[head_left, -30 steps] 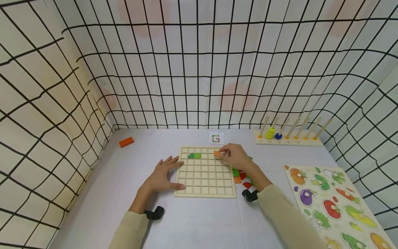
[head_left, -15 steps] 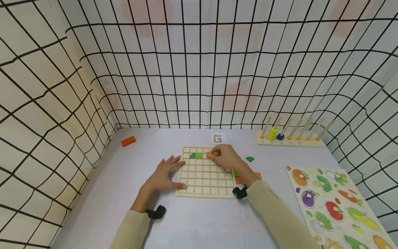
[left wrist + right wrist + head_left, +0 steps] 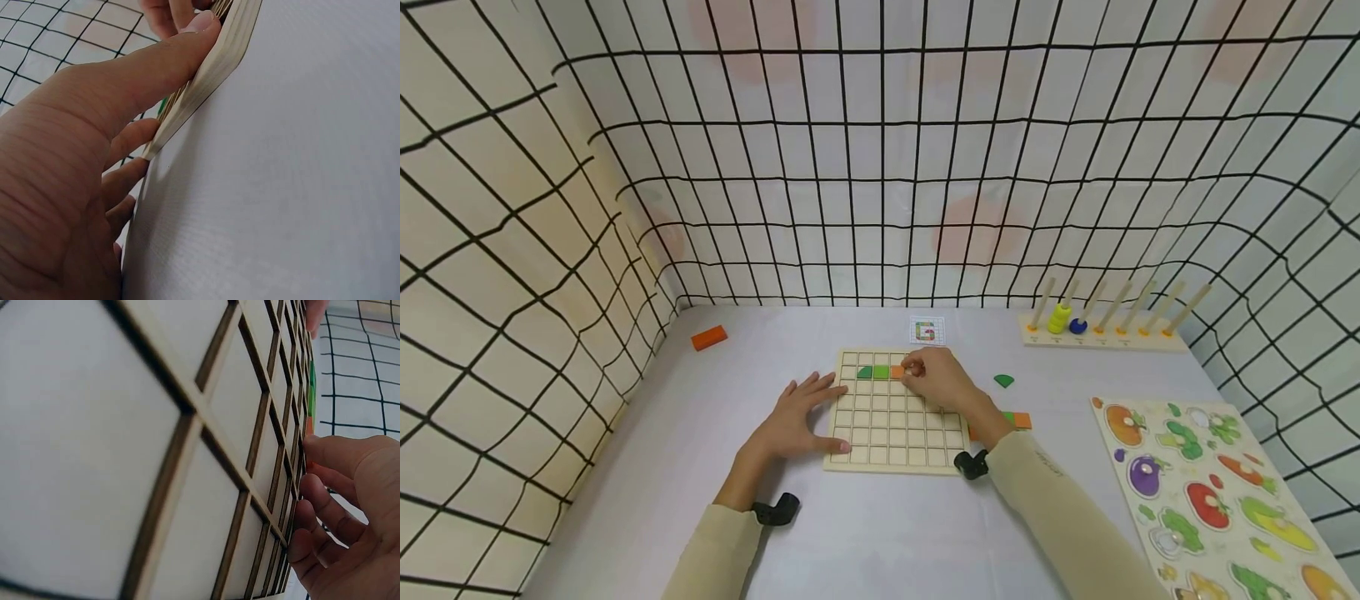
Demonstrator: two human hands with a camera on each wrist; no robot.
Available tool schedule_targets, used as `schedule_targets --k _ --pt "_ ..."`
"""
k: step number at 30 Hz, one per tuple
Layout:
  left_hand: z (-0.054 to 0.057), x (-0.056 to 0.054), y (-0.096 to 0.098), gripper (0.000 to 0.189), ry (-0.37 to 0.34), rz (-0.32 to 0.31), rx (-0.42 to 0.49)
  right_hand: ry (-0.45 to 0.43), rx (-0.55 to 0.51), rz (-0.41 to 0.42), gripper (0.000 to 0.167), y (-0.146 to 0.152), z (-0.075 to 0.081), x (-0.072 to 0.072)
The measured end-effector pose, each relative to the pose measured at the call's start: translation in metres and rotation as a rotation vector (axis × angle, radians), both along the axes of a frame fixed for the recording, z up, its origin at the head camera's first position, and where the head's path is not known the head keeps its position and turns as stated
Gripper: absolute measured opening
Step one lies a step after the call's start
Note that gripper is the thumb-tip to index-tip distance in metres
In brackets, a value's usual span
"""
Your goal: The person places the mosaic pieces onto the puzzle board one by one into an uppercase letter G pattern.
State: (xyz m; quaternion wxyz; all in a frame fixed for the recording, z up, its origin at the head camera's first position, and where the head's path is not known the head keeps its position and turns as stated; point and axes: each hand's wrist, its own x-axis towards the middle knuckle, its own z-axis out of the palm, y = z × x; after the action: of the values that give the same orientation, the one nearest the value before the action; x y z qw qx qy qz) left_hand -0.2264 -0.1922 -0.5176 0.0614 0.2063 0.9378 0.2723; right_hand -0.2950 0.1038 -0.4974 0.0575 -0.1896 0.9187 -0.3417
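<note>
On the pale table point(image 3: 880, 533), a wooden grid board point(image 3: 880, 433) lay between the person's two hands. The left hand point(image 3: 792, 422) was relaxed and gripped nothing, its fingers spread, touching the board's left edge, with the thumb on that edge nearer the person. Over the far part of the board, the right hand point(image 3: 942, 379) pinched an orange square point(image 3: 897, 372) between thumb and fingertips. That piece was just right of a light green square point(image 3: 881, 372), which had a darker green rounded piece point(image 3: 865, 372) to its left, all in one row near the far edge. A small patterned card point(image 3: 927, 331) lay just beyond the board. To the right, a green quarter-circle point(image 3: 1003, 381) lay apart from orange and green pieces point(image 3: 1022, 421), partly hidden by the right arm. Farther right were a peg rack point(image 3: 1105, 339) and a vegetable puzzle point(image 3: 1213, 492).
</note>
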Motion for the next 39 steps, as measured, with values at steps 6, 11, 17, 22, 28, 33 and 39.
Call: schedule_targets --k 6,11,17,22,28,33,39 --pt "0.002 0.0 0.001 0.093 -0.008 0.009 0.008 -0.005 0.003 -0.026 0.028 -0.003 0.001 0.001" --pt "-0.001 -0.001 0.0 0.094 -0.007 0.002 0.013 -0.035 0.001 -0.054 0.029 -0.002 0.001 0.003" --pt "-0.003 -0.003 0.0 0.094 -0.009 0.003 0.001 -0.05 -0.038 -0.026 0.033 0.004 0.005 0.004" --pt "-0.002 -0.003 0.0 0.095 -0.01 0.002 0.0 -0.043 -0.057 -0.017 0.034 0.017 0.009 0.003" --pt "-0.002 -0.002 -0.001 0.095 -0.009 0.013 0.006 -0.018 -0.042 -0.054 0.033 0.041 0.012 0.002" --pt "-0.003 -0.002 -0.002 0.095 -0.009 0.011 0.019 -0.03 0.002 -0.096 0.033 0.067 0.015 0.004" --pt "-0.005 -0.001 -0.002 0.096 -0.008 0.019 0.022 -0.049 0.095 -0.155 0.032 0.096 0.018 0.005"
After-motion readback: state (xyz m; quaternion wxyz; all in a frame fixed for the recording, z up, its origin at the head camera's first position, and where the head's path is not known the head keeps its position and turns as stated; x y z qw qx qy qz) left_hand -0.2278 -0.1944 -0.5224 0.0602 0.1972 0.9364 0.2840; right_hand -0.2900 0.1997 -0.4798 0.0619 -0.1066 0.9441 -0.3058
